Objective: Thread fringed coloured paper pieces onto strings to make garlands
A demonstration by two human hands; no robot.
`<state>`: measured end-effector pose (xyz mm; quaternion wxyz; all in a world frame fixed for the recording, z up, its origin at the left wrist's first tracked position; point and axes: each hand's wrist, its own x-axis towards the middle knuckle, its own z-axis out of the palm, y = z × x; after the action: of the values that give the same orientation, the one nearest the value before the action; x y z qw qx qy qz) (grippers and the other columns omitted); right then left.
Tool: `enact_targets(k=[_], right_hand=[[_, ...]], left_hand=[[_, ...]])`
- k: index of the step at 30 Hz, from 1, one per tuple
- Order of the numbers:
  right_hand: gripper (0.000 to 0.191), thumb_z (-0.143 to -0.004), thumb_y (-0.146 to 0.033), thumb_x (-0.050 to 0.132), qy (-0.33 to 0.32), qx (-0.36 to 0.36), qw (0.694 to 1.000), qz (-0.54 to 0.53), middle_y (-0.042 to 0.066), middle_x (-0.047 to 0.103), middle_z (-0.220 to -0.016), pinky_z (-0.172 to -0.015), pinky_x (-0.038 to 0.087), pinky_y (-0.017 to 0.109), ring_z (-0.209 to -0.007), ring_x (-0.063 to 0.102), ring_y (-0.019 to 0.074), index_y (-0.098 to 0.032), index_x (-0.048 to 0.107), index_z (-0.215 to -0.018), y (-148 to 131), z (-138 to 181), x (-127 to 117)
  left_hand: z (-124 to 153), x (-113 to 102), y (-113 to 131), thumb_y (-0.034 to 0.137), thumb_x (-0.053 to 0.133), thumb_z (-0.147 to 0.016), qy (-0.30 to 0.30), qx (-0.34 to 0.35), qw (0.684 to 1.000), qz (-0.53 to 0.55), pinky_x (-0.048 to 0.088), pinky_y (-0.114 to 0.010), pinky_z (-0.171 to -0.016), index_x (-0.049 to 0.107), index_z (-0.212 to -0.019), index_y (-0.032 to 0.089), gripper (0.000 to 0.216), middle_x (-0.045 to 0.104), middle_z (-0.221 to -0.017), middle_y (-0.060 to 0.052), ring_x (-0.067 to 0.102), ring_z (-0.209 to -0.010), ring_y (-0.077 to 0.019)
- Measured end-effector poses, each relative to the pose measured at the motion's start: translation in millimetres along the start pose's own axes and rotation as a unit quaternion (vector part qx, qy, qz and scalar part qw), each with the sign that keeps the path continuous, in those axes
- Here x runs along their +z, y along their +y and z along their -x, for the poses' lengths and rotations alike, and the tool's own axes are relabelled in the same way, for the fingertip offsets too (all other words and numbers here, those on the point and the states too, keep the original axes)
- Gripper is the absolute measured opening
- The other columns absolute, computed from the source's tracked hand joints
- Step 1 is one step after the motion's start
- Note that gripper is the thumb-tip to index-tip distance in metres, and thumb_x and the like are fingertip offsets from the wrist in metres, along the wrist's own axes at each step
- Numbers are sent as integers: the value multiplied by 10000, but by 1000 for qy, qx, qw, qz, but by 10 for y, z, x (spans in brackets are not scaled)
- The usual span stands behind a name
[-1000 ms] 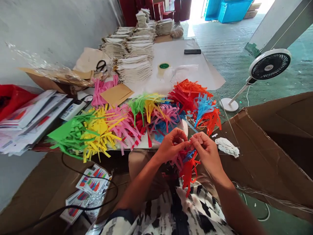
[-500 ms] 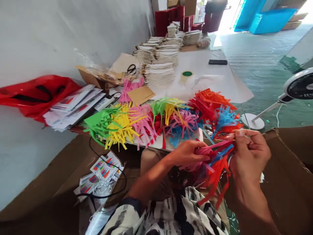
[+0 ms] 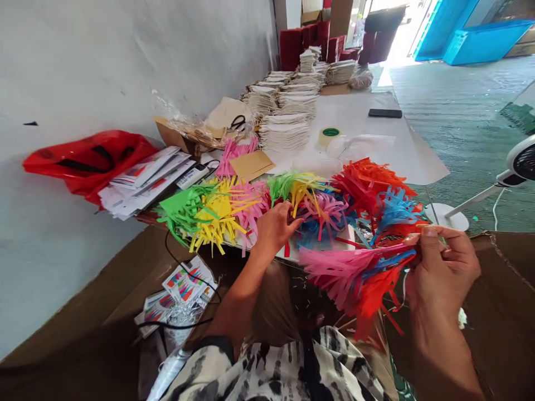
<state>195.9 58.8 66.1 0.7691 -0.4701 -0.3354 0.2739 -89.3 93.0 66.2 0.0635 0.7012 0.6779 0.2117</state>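
My right hand (image 3: pixel 445 273) is closed, pinching the gathered ends of a bunch of paper tassels (image 3: pixel 359 273). Its pink, blue and red strips hang down to the left, over my lap. At the table's front edge, my left hand (image 3: pixel 273 228) reaches into the row of tassels, thumb apart from the curled fingers. Some fingertips are hidden among red strips there. Left of that hand lie green tassels (image 3: pixel 184 206), yellow tassels (image 3: pixel 219 217) and pink tassels (image 3: pixel 253 203). To its right are another pink tassel (image 3: pixel 326 209), a light blue tassel (image 3: pixel 397 206) and red-orange tassels (image 3: pixel 368 181).
Stacks of white folded pieces (image 3: pixel 286 131) stand farther back, near a tape roll (image 3: pixel 331 132) and a black phone (image 3: pixel 384 113). Scissors (image 3: pixel 238 122), printed cards (image 3: pixel 146 181) and a red bag (image 3: pixel 94 161) sit leftward. A white fan (image 3: pixel 522 161) stands right.
My left hand has let go of the pink strips and moved left to the tassels on the table. The bunch in my right hand now hangs loose and spread. The view has shifted slightly.
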Motion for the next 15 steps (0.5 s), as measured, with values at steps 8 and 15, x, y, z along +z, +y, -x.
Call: enact_targets(k=[8, 15], right_hand=[[266, -837, -391, 860, -30, 15, 999, 39, -15, 717, -665, -640, 501, 220, -578, 632, 104, -178, 707, -883, 49, 103, -50], [272, -842, -414, 847, -37, 35, 998, 37, -22, 703, -662, -621, 488, 234, -593, 622, 119, -187, 702, -874, 8, 168, -40]], left_hand=[[-144, 89, 54, 204, 636, -972, 185, 69, 977, 79, 520, -344, -858, 749, -1057, 217, 142, 770, -979, -74, 696, -930, -226], [-673, -157, 192, 401, 844, -817, 180, 44, 833, 522, 525, -213, -554, 755, -938, 196, 254, 737, -814, -8, 680, -684, -127]])
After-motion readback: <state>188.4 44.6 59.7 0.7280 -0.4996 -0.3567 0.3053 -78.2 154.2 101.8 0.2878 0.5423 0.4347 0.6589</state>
